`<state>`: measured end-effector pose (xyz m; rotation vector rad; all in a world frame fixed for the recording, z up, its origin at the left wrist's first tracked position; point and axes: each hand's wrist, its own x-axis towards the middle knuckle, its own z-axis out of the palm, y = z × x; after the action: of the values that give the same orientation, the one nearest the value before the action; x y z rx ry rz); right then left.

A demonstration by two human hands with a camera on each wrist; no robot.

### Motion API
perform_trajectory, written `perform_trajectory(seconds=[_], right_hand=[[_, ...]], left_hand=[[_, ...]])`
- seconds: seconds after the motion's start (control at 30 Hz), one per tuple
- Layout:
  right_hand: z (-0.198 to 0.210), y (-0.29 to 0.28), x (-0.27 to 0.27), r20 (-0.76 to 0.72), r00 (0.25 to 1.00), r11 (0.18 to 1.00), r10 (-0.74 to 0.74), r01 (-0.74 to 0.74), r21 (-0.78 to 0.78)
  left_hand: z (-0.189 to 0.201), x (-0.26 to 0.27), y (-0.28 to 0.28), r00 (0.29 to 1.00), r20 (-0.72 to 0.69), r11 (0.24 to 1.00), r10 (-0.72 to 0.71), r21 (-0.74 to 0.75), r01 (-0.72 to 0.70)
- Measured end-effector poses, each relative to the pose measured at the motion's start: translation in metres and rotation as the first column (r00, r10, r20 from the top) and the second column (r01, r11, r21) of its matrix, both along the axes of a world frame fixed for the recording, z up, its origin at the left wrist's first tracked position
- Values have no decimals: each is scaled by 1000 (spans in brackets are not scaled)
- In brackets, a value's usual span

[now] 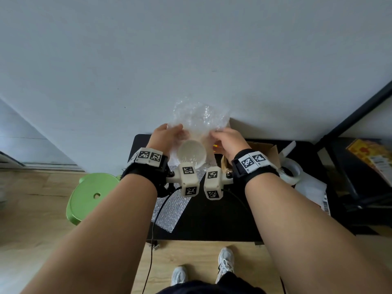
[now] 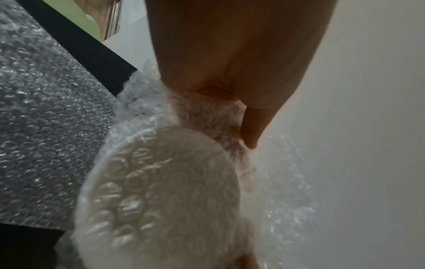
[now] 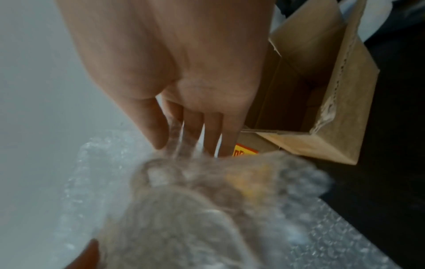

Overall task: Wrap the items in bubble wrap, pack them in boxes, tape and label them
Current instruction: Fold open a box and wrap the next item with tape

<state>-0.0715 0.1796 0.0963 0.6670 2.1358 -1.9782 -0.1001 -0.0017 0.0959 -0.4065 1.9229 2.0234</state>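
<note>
Both hands, left hand (image 1: 167,136) and right hand (image 1: 228,141), pinch the clear bubble wrap sheet (image 1: 199,117) up behind the white ceramic bowl (image 1: 192,154) near the black counter's (image 1: 222,217) far edge, apparently ready to fold over it.

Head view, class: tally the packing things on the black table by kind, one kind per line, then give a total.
Bubble wrap sheets: 2, one held up around the bowl and one flat on the table
White bowl: 1
Open cardboard box: 1
Roll of clear tape: 1
Total: 5
</note>
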Motion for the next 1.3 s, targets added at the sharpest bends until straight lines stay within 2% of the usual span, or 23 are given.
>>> perform_trajectory(seconds=[0.17,0.27,0.43,0.57,0.63,0.8,0.93,1.0,1.07,1.13,1.3], right_hand=[[10,-1,-3,27,998,984,-50,54,-168],[16,-2,0,24,998,978,-65,69,-198],[25,-9,1,34,999,993,0,4,-115],[21,0,4,11,999,987,-33,35,-158],[19,5,6,-16,999,993,-34,32,-117],[5,10,0,12,978,979,-206,206,-9],[5,11,1,41,973,960,-228,232,-159],[5,11,2,39,988,962,-148,153,-226],[2,11,4,35,997,983,-67,72,-170],[-3,11,4,25,998,998,-52,53,-37],[-4,12,5,-36,987,972,-158,162,169]], left_hand=[[-5,-2,-2,998,-13,996,-56,-74,54],[-3,1,1,998,-11,988,-55,-144,53],[4,7,11,999,6,994,-42,-96,43],[3,5,12,999,-30,989,30,-144,-34],[3,4,12,995,-19,992,96,-80,-97],[2,5,15,989,0,988,148,31,-148],[-2,4,16,984,17,982,176,68,-177],[-4,6,15,983,24,981,181,70,-182],[-6,7,14,981,20,979,195,52,-196],[-5,7,13,981,11,981,192,29,-192],[1,5,17,996,8,995,88,-48,-87]])
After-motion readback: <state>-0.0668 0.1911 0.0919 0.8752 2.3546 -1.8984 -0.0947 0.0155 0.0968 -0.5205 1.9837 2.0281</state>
